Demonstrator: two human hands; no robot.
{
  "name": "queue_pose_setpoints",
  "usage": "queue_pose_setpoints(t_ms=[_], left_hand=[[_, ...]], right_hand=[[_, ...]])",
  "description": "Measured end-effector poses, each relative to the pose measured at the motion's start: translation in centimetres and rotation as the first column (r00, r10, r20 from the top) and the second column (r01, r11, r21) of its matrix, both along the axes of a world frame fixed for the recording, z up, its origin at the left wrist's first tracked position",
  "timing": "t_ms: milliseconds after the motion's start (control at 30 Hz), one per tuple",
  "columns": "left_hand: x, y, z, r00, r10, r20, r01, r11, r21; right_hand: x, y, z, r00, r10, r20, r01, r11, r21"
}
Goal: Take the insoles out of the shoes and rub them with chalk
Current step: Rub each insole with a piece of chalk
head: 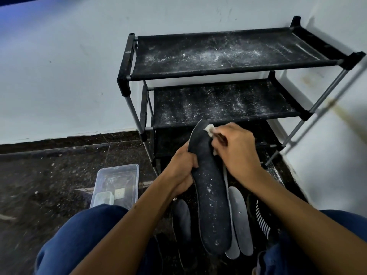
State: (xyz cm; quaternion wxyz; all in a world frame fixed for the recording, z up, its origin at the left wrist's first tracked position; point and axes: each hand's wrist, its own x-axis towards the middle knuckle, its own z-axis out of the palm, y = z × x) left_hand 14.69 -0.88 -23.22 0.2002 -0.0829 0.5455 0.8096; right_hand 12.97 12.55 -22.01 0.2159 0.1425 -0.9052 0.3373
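Between my knees, over the dark floor point(49, 175), I hold one dark insole point(210, 195) upright. My left hand point(182, 171) grips its left edge near the middle, fingers curled round it. My right hand point(236, 149) pinches a white piece of chalk point(209, 129) and presses it against the toe end of the insole. White specks run down the insole's face, so I judge rubbing on this one is under way but thin, with the heel half barely marked. Below it lie further insoles point(239, 219), two pale grey ones to the right and a darker one to the left; whether those have been chalked I cannot tell. A striped shoe point(262, 221) sits at the far right. Left of my knee stands a clear plastic box point(117, 183). Ahead, a black shoe rack point(228, 56) carries white dust on both shelves.
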Motion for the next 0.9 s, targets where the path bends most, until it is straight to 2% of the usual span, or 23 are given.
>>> queue_pose_setpoints(t_ms=[167, 300, 367, 467, 500, 633, 800, 900], left_hand=[[-0.3, -0.4, 0.0, 0.998, 0.065, 0.02, -0.065, 0.998, -0.002], [-0.5, -0.4, 0.0, 0.995, 0.089, 0.043, -0.088, 0.996, -0.018], [-0.6, -0.4, 0.0, 0.989, 0.127, 0.068, -0.125, 0.992, -0.034], [-0.8, -0.5, 0.1, 0.979, 0.176, 0.099, -0.173, 0.984, -0.038], [-0.8, -0.5, 0.1, 0.979, 0.179, 0.1, -0.176, 0.984, -0.036], [-0.8, -0.5, 0.4, 0.979, 0.177, 0.103, -0.175, 0.984, -0.027], [-0.8, -0.7, 0.4, 0.972, 0.203, 0.119, -0.203, 0.979, -0.011], [-0.7, -0.7, 0.6, 0.984, 0.102, 0.143, -0.118, 0.987, 0.11]], right_hand=[[1.4, -1.3, -0.3, 0.975, 0.219, 0.049, -0.22, 0.975, 0.016], [0.3, 0.0, -0.3, 0.998, 0.034, 0.052, -0.033, 0.999, -0.007], [0.7, -0.4, -0.3, 0.995, 0.08, 0.061, -0.081, 0.997, 0.02], [2.1, -1.4, -0.3, 0.966, 0.241, 0.092, -0.246, 0.968, 0.047], [2.1, -1.3, -0.2, 0.969, 0.23, 0.092, -0.234, 0.971, 0.039], [0.6, 0.2, -0.2, 0.998, -0.004, 0.063, 0.003, 1.0, 0.011], [2.8, -1.5, -0.5, 0.973, 0.211, 0.09, -0.216, 0.975, 0.05], [1.7, -0.8, -0.5, 0.991, 0.117, 0.072, -0.117, 0.993, -0.008]])
